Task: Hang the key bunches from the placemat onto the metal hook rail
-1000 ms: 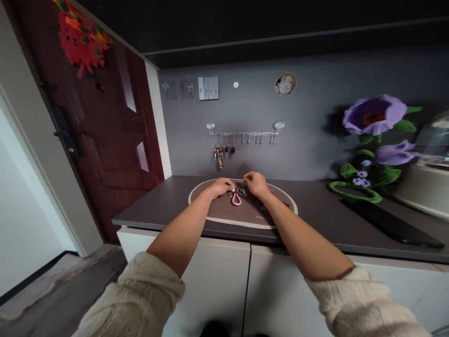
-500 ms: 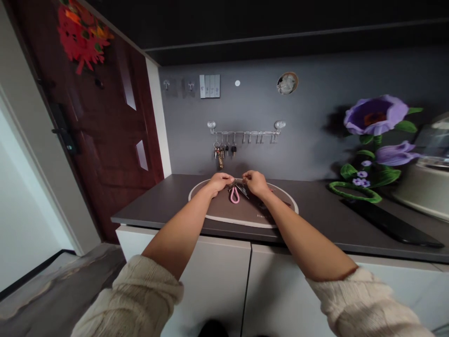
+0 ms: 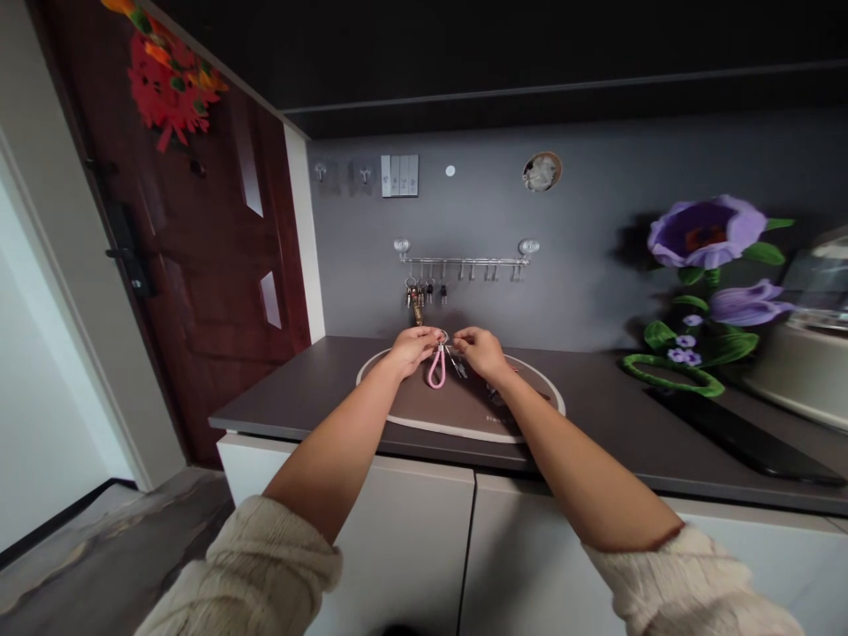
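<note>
Both my hands are stretched out over an oval brown mat [image 3: 424,408] on the dark counter. My left hand [image 3: 412,347] pinches the metal ring of a key bunch with a pink loop strap [image 3: 435,369], which hangs down from it. My right hand [image 3: 480,352] is closed on the same ring from the right side, with keys dangling just below its fingers. The bunch is held a little above the mat. On the wall behind, a chrome hook rail [image 3: 464,261] carries other keys [image 3: 420,293] on its left hooks.
A dark red door [image 3: 199,238] stands at the left of the counter [image 3: 318,389]. Purple artificial flowers [image 3: 712,283] and a pale appliance [image 3: 812,340] sit at the right. A black flat object [image 3: 742,428] lies on the counter. White cabinet doors [image 3: 411,530] are below.
The key bunch with the pink strap has risen off the mat, with both hands lifting it slightly toward the wall. The view has shifted a little.
</note>
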The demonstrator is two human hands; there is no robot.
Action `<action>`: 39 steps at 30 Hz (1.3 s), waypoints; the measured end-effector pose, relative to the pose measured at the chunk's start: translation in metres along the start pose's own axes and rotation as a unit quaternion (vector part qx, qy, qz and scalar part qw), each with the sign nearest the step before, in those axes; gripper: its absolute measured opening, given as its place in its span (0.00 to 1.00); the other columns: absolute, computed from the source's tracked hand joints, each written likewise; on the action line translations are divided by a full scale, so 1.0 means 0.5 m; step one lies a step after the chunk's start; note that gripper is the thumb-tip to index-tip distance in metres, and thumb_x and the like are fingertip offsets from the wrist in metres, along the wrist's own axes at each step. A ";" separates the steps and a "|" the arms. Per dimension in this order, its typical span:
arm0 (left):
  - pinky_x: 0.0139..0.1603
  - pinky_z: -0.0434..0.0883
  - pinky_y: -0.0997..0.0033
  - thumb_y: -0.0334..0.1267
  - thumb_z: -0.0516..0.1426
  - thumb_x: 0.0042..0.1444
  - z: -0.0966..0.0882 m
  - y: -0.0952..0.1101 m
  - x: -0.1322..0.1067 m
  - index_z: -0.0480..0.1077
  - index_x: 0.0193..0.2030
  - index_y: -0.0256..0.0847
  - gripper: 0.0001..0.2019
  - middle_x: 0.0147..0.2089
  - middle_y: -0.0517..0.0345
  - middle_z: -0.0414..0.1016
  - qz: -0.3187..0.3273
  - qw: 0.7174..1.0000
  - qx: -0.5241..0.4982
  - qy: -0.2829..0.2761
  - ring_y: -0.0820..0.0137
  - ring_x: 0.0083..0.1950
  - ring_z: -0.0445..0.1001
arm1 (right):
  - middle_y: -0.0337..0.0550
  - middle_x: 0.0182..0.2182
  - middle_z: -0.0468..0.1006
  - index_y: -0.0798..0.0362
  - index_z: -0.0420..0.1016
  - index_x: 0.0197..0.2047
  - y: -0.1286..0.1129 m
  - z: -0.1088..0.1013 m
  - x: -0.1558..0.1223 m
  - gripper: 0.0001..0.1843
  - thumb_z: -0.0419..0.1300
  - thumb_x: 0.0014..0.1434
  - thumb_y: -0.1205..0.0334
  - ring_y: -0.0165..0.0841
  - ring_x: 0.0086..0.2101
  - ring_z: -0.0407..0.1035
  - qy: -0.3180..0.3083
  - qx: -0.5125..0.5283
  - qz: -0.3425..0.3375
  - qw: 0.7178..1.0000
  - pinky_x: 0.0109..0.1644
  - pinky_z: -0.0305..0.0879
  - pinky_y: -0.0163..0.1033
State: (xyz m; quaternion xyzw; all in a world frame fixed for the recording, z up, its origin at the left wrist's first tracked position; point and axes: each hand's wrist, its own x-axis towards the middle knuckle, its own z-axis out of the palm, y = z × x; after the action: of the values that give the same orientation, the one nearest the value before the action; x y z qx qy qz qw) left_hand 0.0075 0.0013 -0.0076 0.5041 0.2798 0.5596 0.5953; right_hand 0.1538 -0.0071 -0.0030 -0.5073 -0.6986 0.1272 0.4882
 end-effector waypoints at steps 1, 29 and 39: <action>0.42 0.64 0.70 0.28 0.56 0.46 0.000 0.001 0.000 0.69 0.28 0.34 0.01 0.29 0.55 0.72 -0.003 1.000 -0.011 0.001 0.76 0.31 0.70 | 0.41 0.25 0.74 0.55 0.71 0.29 0.000 0.001 0.001 0.06 0.55 0.46 0.65 0.28 0.27 0.66 0.003 0.021 -0.001 1.000 0.35 0.61 0.34; 0.35 0.66 0.76 0.26 0.56 0.45 0.022 0.019 -0.005 0.67 0.30 0.32 0.04 0.28 0.56 0.72 0.029 0.988 -0.149 -0.038 0.77 0.29 0.70 | 0.41 0.29 0.73 0.57 0.71 0.30 -0.040 0.000 -0.015 0.14 0.58 0.43 0.55 0.27 0.30 0.65 -0.024 0.264 -0.041 0.963 0.40 0.59 0.36; 0.38 0.67 0.73 0.29 0.59 0.42 0.026 0.012 -0.004 0.69 0.33 0.34 0.09 0.33 0.54 0.73 0.036 0.992 -0.117 -0.035 0.76 0.32 0.70 | 0.39 0.27 0.71 0.56 0.69 0.29 -0.023 -0.003 -0.004 0.15 0.56 0.45 0.51 0.26 0.30 0.63 -0.003 0.244 -0.046 0.969 0.39 0.59 0.34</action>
State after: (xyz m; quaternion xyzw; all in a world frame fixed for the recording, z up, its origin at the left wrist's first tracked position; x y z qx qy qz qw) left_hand 0.0165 -0.0053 0.0019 0.4601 0.1732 0.5913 0.6393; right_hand 0.1484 -0.0146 0.0046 -0.3394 -0.6706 0.2729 0.6005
